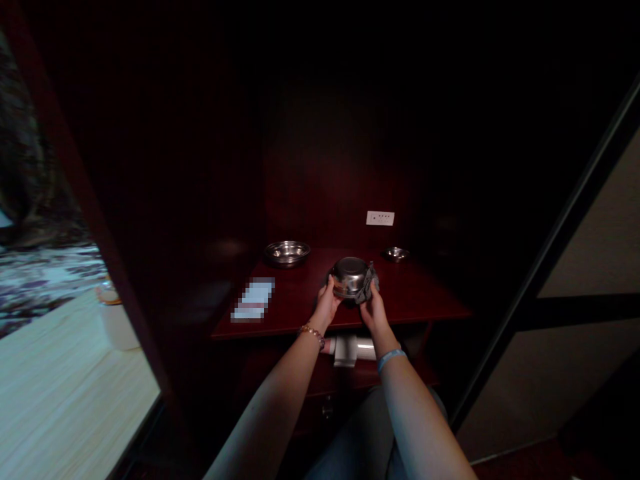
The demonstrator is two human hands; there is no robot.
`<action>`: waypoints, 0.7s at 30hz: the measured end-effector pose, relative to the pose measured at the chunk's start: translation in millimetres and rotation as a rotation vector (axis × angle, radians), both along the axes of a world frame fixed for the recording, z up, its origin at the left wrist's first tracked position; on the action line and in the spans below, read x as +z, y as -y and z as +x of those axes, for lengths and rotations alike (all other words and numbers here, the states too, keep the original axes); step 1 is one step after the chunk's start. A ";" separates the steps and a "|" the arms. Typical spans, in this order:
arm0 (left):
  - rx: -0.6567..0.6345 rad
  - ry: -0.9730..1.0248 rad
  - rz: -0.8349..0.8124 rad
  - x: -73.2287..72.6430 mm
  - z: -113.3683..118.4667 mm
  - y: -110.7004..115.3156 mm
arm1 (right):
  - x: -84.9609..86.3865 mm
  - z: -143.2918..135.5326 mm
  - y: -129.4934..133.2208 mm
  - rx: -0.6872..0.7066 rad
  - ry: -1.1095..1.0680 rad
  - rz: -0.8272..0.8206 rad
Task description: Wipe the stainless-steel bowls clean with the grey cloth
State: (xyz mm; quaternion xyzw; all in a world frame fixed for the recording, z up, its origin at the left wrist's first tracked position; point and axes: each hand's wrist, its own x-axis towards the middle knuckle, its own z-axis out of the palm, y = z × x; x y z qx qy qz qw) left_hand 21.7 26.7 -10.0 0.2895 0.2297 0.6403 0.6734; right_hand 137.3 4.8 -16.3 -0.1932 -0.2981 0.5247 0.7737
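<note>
A shiny metal bowl [349,275] is held bottom up over the dark red shelf [290,313]. My left hand [327,303] grips its left side, thumb on the outer wall. On the right side, my right hand [373,305] presses a crumpled grey cloth [367,285] against the bowl. Further back on the shelf, a wide metal dish [287,251] stands to the left and a small metal bowl [397,254] to the right. A pixelated light, flat item [253,299] lies near the shelf's left front.
Below the shelf lies a pale cylindrical item [353,349], above a drawer knob [327,407]. A white socket plate [380,218] is on the back wall. At left, a light wooden table [65,393] bears a white container [120,323]. Dark cabinet walls enclose the shelf.
</note>
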 end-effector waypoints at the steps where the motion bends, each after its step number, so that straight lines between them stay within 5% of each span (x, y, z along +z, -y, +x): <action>1: 0.002 0.003 -0.004 0.0 0.1 -0.3 | 0.0 0.3 0.6 -0.001 -0.001 0.005; 12: 0.064 0.021 -0.032 -2.2 1.6 -4.3 | -1.0 3.0 0.1 -0.011 0.031 0.014; 21: -0.059 -0.037 0.061 3.5 0.6 7.6 | -6.0 5.2 -4.5 -0.060 -0.072 -0.039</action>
